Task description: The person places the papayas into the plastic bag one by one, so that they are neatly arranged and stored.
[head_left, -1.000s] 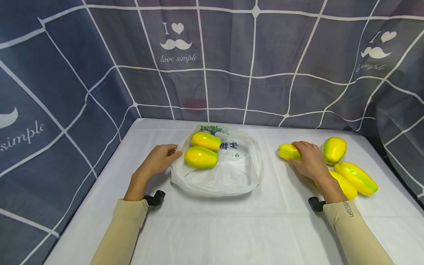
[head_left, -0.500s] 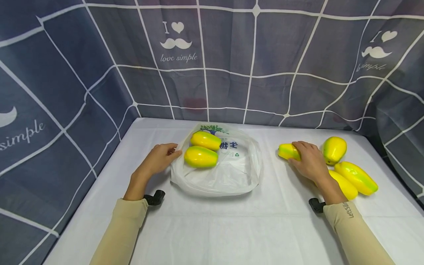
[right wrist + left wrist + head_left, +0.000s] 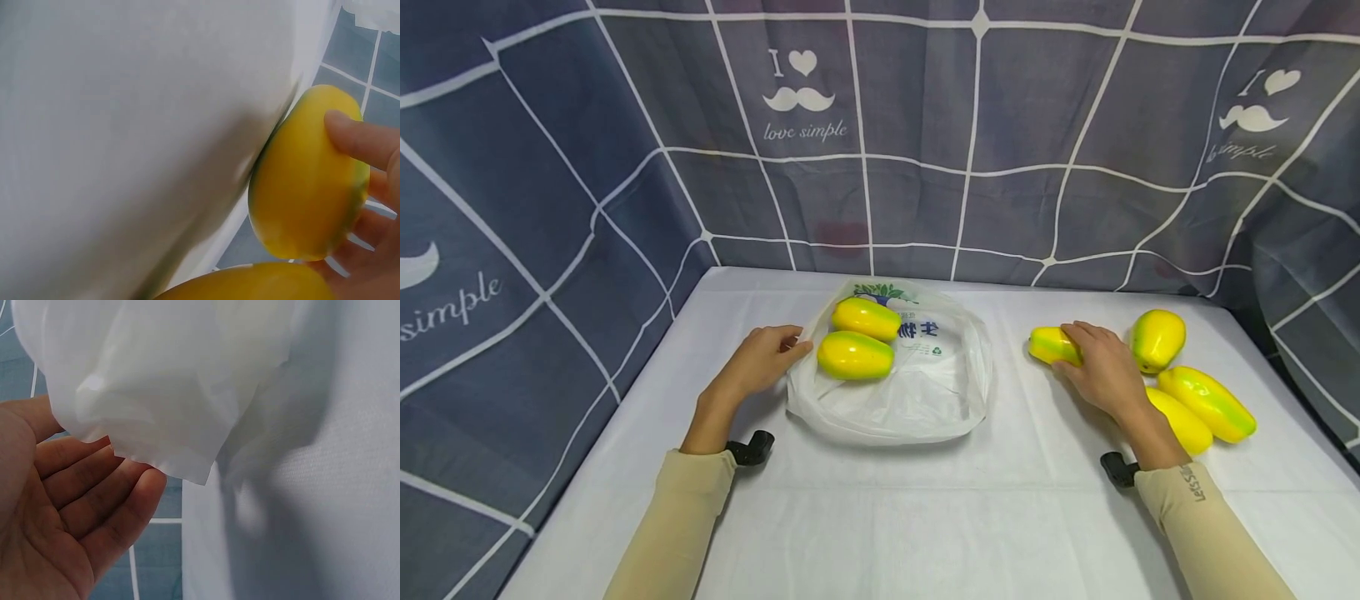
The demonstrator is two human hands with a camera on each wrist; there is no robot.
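Note:
My left hand is at the left edge of a white plastic bag, pinching its rim between thumb and fingers. In the left wrist view the bag covers the thumb tip. Two yellow-green papayas, a rear one and a front one, lie on the left side of the bag. On the right, my right hand grips another papaya from above. The right wrist view shows the thumb on one side of this papaya and fingers on the other, right at the white cloth.
More papayas lie around the right hand: one behind it, one at far right, and one partly hidden by the wrist. A white cloth covers the table. Dark grid-patterned curtains stand at the back and sides.
My right forearm has shifted very slightly to the right, and the papaya beside the wrist with it. The left hand and the bag stay in place.

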